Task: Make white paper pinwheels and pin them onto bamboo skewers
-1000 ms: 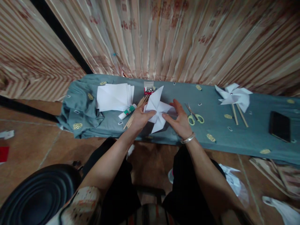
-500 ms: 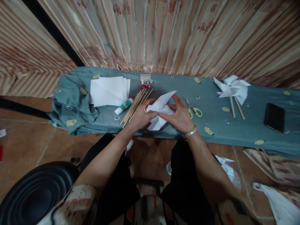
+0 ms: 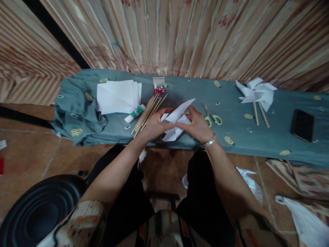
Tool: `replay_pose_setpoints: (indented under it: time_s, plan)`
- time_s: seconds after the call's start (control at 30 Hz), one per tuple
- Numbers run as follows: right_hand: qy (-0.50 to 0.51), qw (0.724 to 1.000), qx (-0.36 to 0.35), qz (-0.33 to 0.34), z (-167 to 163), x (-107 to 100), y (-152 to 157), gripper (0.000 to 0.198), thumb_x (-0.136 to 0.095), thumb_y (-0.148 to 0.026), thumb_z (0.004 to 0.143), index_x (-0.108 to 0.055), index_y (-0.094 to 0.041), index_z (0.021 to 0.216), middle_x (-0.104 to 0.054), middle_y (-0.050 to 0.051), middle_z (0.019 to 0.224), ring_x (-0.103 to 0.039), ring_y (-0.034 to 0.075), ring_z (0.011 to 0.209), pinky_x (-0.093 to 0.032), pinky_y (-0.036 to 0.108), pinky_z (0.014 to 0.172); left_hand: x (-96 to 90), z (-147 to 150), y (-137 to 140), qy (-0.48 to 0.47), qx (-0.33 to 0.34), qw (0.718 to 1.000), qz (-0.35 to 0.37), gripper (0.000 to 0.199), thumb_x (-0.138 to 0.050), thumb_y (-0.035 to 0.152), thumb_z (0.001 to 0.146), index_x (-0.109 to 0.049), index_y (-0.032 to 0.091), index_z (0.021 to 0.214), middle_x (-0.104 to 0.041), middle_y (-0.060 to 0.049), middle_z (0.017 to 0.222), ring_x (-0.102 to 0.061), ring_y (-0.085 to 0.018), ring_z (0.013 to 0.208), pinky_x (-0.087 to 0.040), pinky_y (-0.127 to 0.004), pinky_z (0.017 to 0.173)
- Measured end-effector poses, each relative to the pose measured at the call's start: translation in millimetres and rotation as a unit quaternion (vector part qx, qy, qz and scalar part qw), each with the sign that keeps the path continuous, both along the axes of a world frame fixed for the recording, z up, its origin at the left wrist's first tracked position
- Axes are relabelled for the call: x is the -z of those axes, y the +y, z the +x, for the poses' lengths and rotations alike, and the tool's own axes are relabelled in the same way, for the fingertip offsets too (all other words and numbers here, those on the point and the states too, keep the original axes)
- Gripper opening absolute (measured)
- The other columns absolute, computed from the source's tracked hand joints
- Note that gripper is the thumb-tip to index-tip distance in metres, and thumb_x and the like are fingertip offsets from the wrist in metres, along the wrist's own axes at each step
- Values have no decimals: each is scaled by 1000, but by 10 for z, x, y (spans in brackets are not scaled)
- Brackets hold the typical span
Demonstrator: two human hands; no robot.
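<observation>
A white paper pinwheel point(image 3: 177, 115) is between my two hands, above the front edge of the cloth-covered bench. My left hand point(image 3: 157, 125) grips its left side, thumb at the centre. On the right side, my right hand point(image 3: 197, 125) holds it with the thumb also pressed near the centre and the fingers behind the paper. Beside my left hand lie several wooden sticks point(image 3: 147, 115) and a green-and-white glue stick point(image 3: 135, 114). Scissors point(image 3: 214, 118) with pale green handles rest to the right of my right hand.
Stacked white paper point(image 3: 117, 96) lies at the left, near a small red box point(image 3: 159, 90) of shiny metal pieces. Finished-looking pinwheels point(image 3: 257, 92) on sticks and a black phone point(image 3: 302, 125) are at the right. A black round stool point(image 3: 43, 212) stands at lower left.
Both hands stay on the paper pinwheel, with the thumbs at its centre. Its blades have shifted slightly in the grip. The view has moved a little, so the bench sits slightly higher.
</observation>
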State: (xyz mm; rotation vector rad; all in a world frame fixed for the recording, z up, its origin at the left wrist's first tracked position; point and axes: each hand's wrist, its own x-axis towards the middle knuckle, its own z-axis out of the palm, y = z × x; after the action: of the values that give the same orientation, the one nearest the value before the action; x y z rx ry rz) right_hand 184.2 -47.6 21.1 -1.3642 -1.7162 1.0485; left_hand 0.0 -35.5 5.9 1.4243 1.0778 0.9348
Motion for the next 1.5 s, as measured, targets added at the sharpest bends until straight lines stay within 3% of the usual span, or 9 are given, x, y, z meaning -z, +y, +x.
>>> replay_pose_setpoints:
  time_s: [0.13, 0.33, 0.6, 0.83, 0.97, 1.1, 1.33, 1.5]
  plan:
    - [8, 1000, -13, -8, 21, 17, 6, 66, -79, -38, 66, -52, -21, 124, -73, 5, 94, -71, 27, 82, -58, 42, 71, -7, -3, -4, -6, -2, 1000, -14, 64, -80, 19, 54, -63, 11, 116, -67, -11, 116, -63, -25, 106, -47, -34, 94]
    - [42, 999, -29, -17, 33, 5, -7, 62, -80, -40, 66, -55, -22, 120, -70, 8, 114, -69, 29, 99, -57, 46, 85, 9, -10, -1, -26, 10, 998, -47, 60, -76, 16, 57, -63, 10, 115, -69, -6, 100, -64, -18, 85, -49, -29, 79]
    - [7, 999, -17, -33, 20, -30, -28, 65, -79, -34, 66, -54, -21, 125, -75, 4, 93, -72, 29, 83, -58, 45, 76, -5, 18, -26, -8, -6, 999, -50, 57, -74, 12, 57, -64, 11, 114, -70, -4, 94, -64, -17, 81, -50, -28, 77]
    - [19, 1000, 3, -17, 10, -2, -26, 65, -80, -41, 66, -56, -21, 124, -76, 6, 94, -72, 29, 86, -58, 45, 77, 35, 51, -34, -25, -43, 997, -51, 54, -75, 14, 56, -66, 12, 109, -71, -3, 94, -64, -17, 80, -50, -27, 75]
    - [113, 992, 58, -4, 81, 41, 50, 65, -75, -55, 70, -58, -21, 123, -75, 8, 99, -72, 26, 93, -58, 45, 84, 78, 45, -13, -46, -72, 994, -66, 53, -73, 15, 56, -65, 12, 108, -70, -2, 90, -63, -15, 76, -49, -25, 70]
    - [186, 970, 155, 19, 176, 112, 181, 45, -75, -53, 72, -69, -22, 104, -76, 7, 101, -72, 22, 93, -56, 45, 92, 91, 61, -15, -61, -118, 988, -76, 50, -74, 18, 56, -65, 12, 105, -68, -1, 84, -60, -14, 71, -46, -24, 64]
    - [255, 939, 232, -3, 197, 229, 386, 31, -84, -41, 60, -72, -22, 81, -75, 4, 78, -70, 18, 69, -60, 39, 74, 17, -15, -31, -63, -144, 984, -86, 48, -73, 19, 58, -65, 14, 105, -69, -2, 84, -60, -15, 71, -47, -26, 66]
    - [210, 949, 233, -8, 103, 340, 503, 37, -80, -53, 56, -67, -22, 72, -70, 1, 65, -64, 16, 58, -56, 34, 62, -12, -173, 0, -76, -181, 978, -72, 50, -75, 24, 57, -65, 14, 105, -70, -5, 93, -63, -19, 81, -50, -30, 74]
